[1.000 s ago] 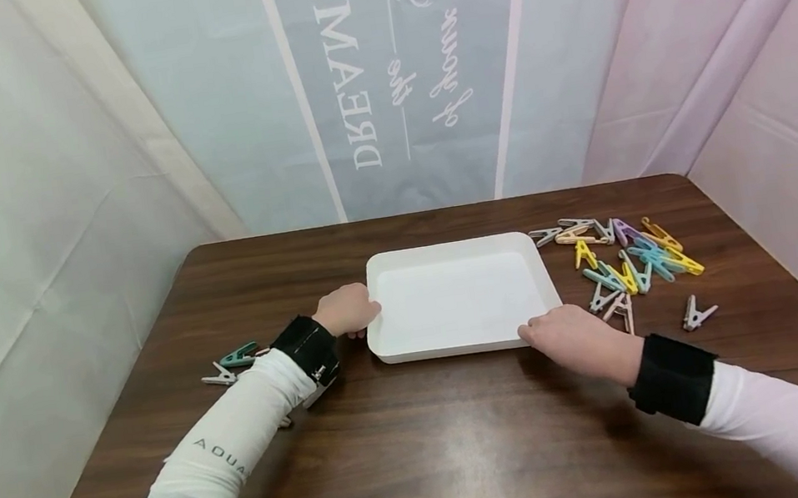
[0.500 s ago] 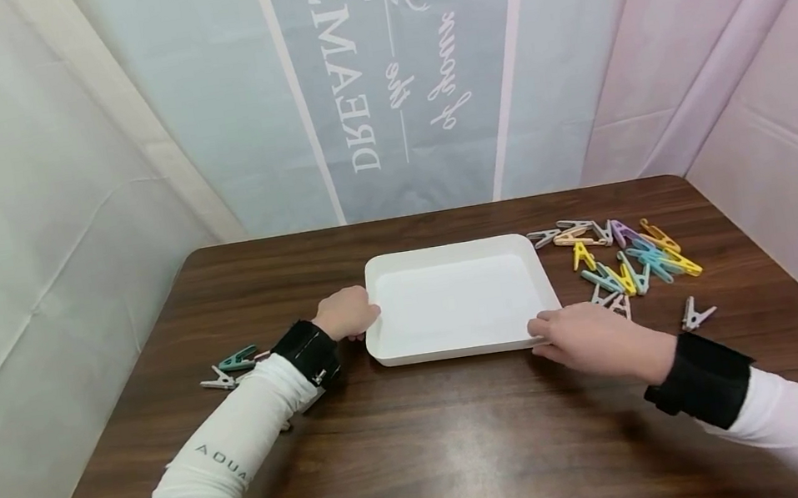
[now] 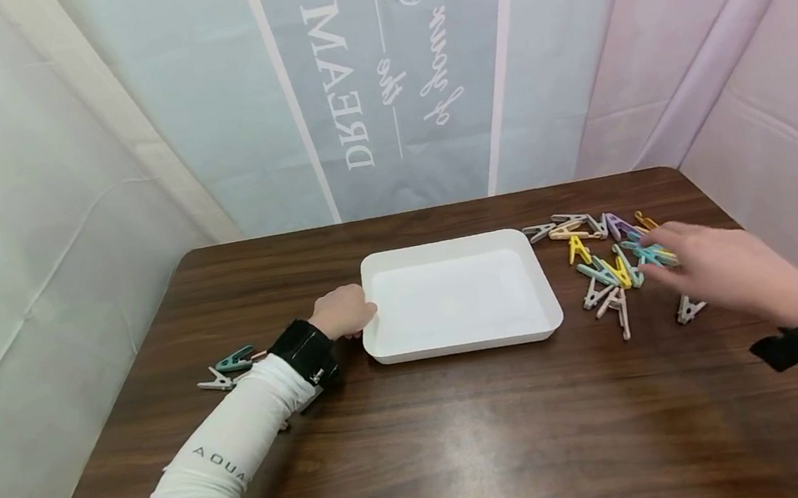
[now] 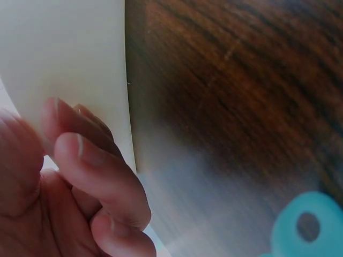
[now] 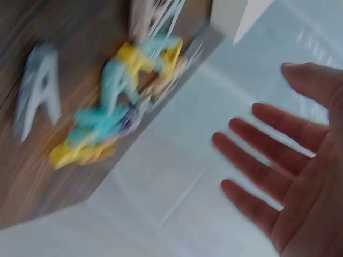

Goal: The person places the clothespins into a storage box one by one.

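A white rectangular tray [image 3: 460, 296] lies flat on the dark wooden table. My left hand [image 3: 342, 311] grips its left edge; in the left wrist view, curled fingers [image 4: 104, 176] sit against the pale tray side [image 4: 64, 48]. Off to the right, my right hand [image 3: 730, 268] hangs over the pile of clothespins, fingers spread and holding nothing. Yellow clothespins [image 3: 577, 251], light blue ones [image 3: 597, 274] and pale pink ones [image 3: 619, 308] show beside it. The right wrist view has the open palm [image 5: 316, 198] apart from the blurred pins, with a grey clothespin [image 5: 40, 88] lying alone.
Left of the tray, partly behind my left forearm, lie a green clothespin [image 3: 235, 359] and a white clothespin [image 3: 215, 380]. A turquoise rounded piece with a hole [image 4: 308, 206] shows low in the left wrist view. Fabric walls [image 3: 413, 70] surround the table's [image 3: 425, 447] back and sides.
My right hand has let go of the tray's front right corner and moved right, over the clothespins. The left hand stays at the tray's left edge, and the tray has hardly moved.
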### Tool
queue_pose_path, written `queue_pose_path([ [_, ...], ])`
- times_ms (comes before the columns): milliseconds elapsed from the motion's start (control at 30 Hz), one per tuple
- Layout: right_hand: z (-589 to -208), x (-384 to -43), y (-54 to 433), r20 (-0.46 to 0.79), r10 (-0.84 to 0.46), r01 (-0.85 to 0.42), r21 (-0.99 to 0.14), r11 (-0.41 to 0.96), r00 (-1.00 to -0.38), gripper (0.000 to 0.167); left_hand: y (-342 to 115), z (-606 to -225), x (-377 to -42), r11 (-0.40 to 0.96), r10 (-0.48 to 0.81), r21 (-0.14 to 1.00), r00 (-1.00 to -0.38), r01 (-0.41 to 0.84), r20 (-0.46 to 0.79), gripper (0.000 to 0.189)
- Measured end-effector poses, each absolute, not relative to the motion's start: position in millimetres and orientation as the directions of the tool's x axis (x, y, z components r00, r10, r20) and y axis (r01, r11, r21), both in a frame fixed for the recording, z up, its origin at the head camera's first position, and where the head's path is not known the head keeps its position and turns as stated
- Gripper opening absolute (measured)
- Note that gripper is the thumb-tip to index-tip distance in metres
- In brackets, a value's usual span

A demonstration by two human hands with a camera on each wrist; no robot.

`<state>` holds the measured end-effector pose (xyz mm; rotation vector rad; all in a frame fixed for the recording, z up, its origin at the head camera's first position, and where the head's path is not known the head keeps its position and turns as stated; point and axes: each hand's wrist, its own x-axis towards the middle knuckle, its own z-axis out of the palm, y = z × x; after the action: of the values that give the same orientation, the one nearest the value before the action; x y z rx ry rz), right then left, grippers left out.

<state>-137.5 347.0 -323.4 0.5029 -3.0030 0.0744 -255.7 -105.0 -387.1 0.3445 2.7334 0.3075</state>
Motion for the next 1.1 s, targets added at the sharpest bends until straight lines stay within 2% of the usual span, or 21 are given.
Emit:
queue_pose_path([
  [133, -326, -136, 374, 0.002, -0.219, -0.219, -0.028, 0.975, -0.976, 0.049, -105, -388, -256, 0.947, 0.273, 0.256, -0.904, 0.193, -0.328, 0.035],
  [300, -342, -134, 395, -0.042, -0.278, -0.277, -0.020, 0.961, -0.960, 0.042, -106, -387, -256, 0.946, 0.272, 0.263, -0.905, 0.190, -0.326, 0.035],
  [467, -362, -133, 406, -0.079, -0.339, -0.335, -0.061, 0.940, -0.937, 0.050, -106, -388, -256, 0.944, 0.278, 0.268, -0.905, 0.194, -0.322, 0.035],
  [700, -378, -134, 411, -0.169, -0.288, -0.281, -0.063, 0.958, -0.943, 0.054, -106, -389, -255, 0.941, 0.279, 0.278, -0.907, 0.193, -0.314, 0.034],
  [1100, -388, -132, 419, -0.119, -0.301, -0.297, -0.049, 0.954, -0.946, 0.027, -107, -389, -256, 0.942, 0.277, 0.278, -0.906, 0.190, -0.319, 0.033],
])
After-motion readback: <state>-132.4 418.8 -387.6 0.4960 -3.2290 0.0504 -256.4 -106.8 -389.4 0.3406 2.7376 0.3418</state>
